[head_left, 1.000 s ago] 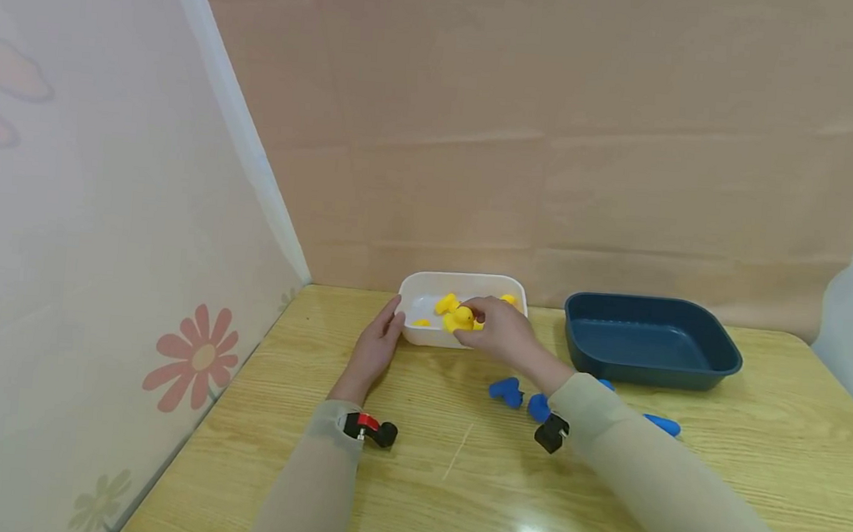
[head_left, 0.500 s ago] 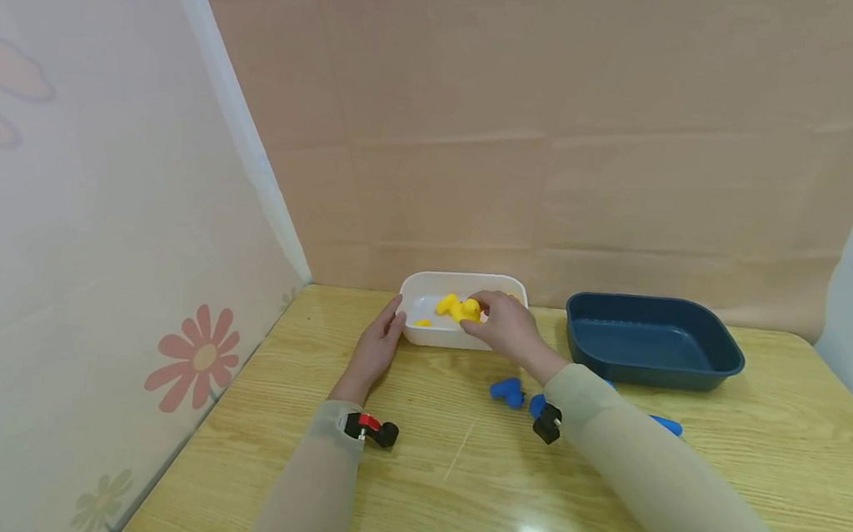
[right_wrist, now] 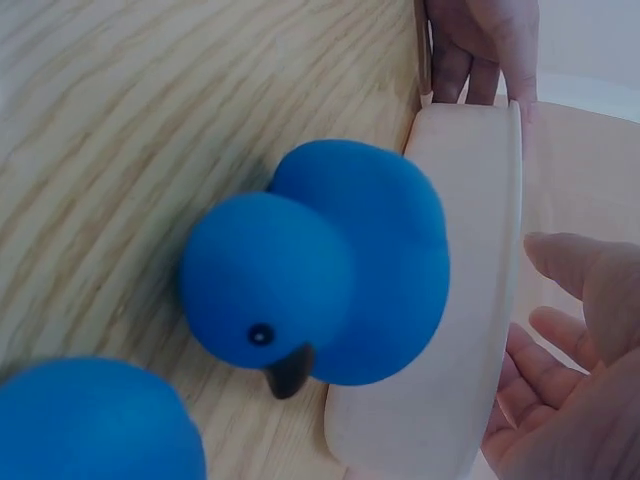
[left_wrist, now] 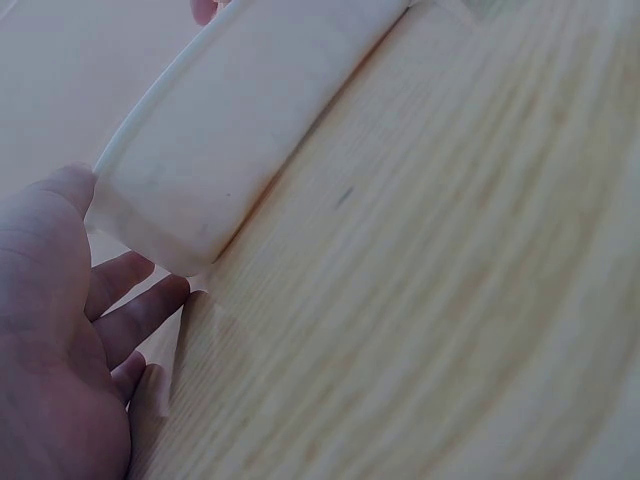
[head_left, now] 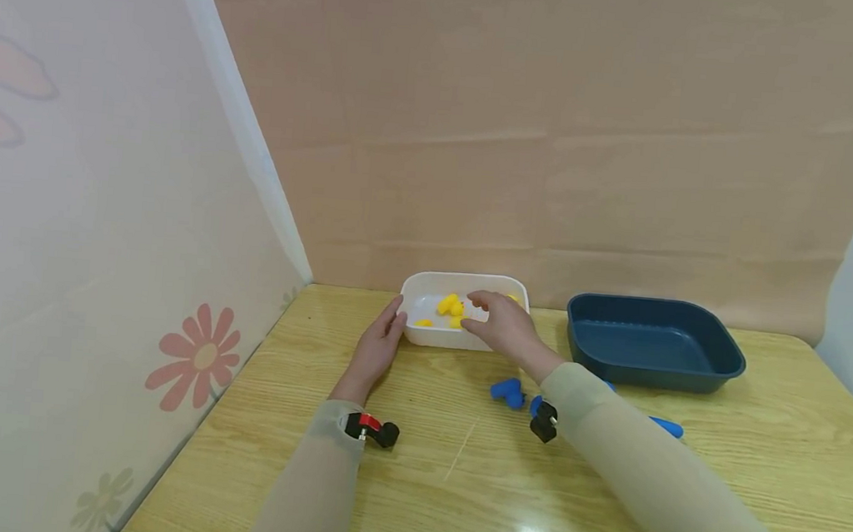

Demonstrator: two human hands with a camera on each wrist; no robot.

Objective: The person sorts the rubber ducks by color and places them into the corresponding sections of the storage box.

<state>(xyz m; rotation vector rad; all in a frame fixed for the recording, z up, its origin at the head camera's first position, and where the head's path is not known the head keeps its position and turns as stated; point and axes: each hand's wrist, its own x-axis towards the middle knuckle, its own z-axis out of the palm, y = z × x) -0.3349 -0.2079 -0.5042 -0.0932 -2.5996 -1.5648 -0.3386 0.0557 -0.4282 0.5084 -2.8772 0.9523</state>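
Over the right part of the white plastic box (head_left: 428, 337), my right hand (head_left: 506, 326) holds nothing, thumb and fingers spread apart. Several yellow toy ducks (head_left: 448, 304) lie in the box, some partly hidden by that hand and the front wall. My left hand (head_left: 377, 347) rests against the box's left front corner; the left wrist view shows the thumb (left_wrist: 70, 188) at the rim and the other fingers loosely extended beside the corner. On the table, below the right wrist, a blue toy duck (right_wrist: 340, 265) shows large in the right wrist view.
A dark blue basin (head_left: 651, 375) stands right of the white box. More blue items, among them one elongated piece (head_left: 665, 427), lie on the wooden table (head_left: 408, 498) near the right forearm, partly hidden by it. A draped backdrop (head_left: 437, 133) rises behind.
My right hand held a yellow duck, shifted slightly right with it, then let go; the duck now lies in the white box. The left hand stays put.
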